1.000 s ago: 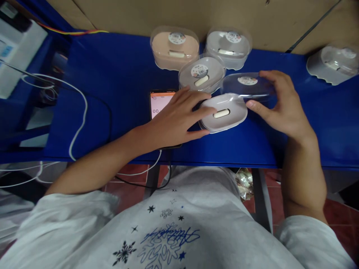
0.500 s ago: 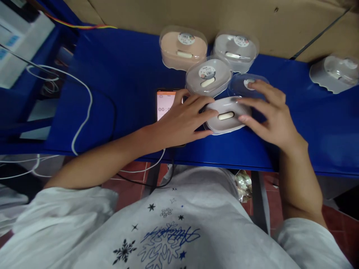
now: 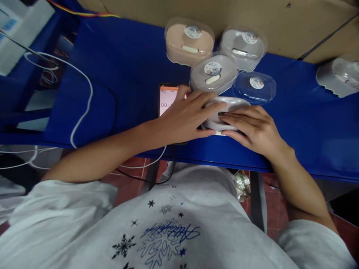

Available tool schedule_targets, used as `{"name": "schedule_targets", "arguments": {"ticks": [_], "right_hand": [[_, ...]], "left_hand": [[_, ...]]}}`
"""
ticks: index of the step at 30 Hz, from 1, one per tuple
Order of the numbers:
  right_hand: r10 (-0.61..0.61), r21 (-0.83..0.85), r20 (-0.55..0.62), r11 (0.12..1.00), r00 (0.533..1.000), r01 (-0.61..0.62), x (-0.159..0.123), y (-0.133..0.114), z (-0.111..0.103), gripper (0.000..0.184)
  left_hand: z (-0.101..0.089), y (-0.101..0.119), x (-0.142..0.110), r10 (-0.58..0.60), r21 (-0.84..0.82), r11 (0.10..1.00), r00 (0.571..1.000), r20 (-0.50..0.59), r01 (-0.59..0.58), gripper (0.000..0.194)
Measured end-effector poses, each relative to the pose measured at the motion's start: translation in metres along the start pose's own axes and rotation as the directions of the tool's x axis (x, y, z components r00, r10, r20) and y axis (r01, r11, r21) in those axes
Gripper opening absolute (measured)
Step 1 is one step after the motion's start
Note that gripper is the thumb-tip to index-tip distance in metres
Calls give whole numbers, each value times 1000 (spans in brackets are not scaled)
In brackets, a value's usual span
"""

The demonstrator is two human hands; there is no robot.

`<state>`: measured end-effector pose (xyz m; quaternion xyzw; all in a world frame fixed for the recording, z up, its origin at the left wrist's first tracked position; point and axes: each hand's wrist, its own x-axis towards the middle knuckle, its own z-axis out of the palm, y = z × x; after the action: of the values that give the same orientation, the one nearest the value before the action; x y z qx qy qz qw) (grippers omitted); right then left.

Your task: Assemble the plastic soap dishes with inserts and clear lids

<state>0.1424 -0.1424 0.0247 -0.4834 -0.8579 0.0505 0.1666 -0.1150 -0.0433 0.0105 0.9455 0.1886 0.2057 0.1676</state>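
A pale grey oval plastic box (image 3: 232,101) sits at the desk's front, between my hands, with its lid off. My left hand (image 3: 187,116) grips its left side, thumb at the front rim and the other fingers along the back and inside. My right hand (image 3: 252,129) holds the right side, fingers reaching into the middle and thumb at the front. A dark slot shows beside the right fingertips. Between my thumbs a small white piece (image 3: 220,133) shows at the front edge. The detached clear lid (image 3: 265,93) with a round label lies just behind the box.
Behind stand a peach lidded box (image 3: 176,52), a grey lidded box (image 3: 237,61) and a nearer grey one (image 3: 199,80). Another box (image 3: 332,78) is at the far right. A phone (image 3: 165,99) lies partly under my left hand. A white cable (image 3: 91,97) runs across the blue desk (image 3: 134,59).
My right hand has moved left and down, off the clear lid and into the box. The white piece in the middle is no longer visible there; white now shows at the front edge.
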Motion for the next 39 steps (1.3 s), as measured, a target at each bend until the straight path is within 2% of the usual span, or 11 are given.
{"name": "schedule_targets", "arguments": {"ticks": [4,8,11,13,15,18,21,24,26,35,39], "right_hand": [[18,27,-56,1000,998,-17,0,-2,-1,31],[112,32,-109,994,988,-109,-4,2,-5,33],[160,-10,-240,986,958,-167,-10,4,-13,32],[192,-40,-336,975,922,-217,-14,7,-18,32],[241,-65,-364,957,900,-283,-17,12,-23,34],[258,-91,-302,950,918,-297,-18,19,-25,36],[200,-84,-228,971,953,-224,-18,23,-23,33],[161,-58,-191,983,968,-174,-16,22,-22,29],[154,-44,-170,986,973,-163,-15,21,-23,29],[200,22,-2,980,980,-200,-13,21,-24,45],[142,131,-98,983,985,-129,-14,20,-25,40]], "left_hand": [[0,-1,-1,-2,0,1000,1000,27,2,67],[0,-1,-1,12,-2,1000,999,45,-12,77],[-4,2,1,-8,5,1000,1000,25,8,86],[-7,4,2,-40,-13,999,999,0,40,82],[-9,5,2,-66,-45,997,998,-12,66,63],[-9,4,2,-33,-60,998,999,14,34,36],[-5,1,1,92,-21,996,991,94,-91,23],[-3,-1,0,226,17,972,952,207,-235,17],[-3,0,0,274,10,958,927,255,-286,10],[-20,13,2,320,-248,934,913,253,-259,13],[-29,19,3,307,-363,907,927,215,-216,16]]}}
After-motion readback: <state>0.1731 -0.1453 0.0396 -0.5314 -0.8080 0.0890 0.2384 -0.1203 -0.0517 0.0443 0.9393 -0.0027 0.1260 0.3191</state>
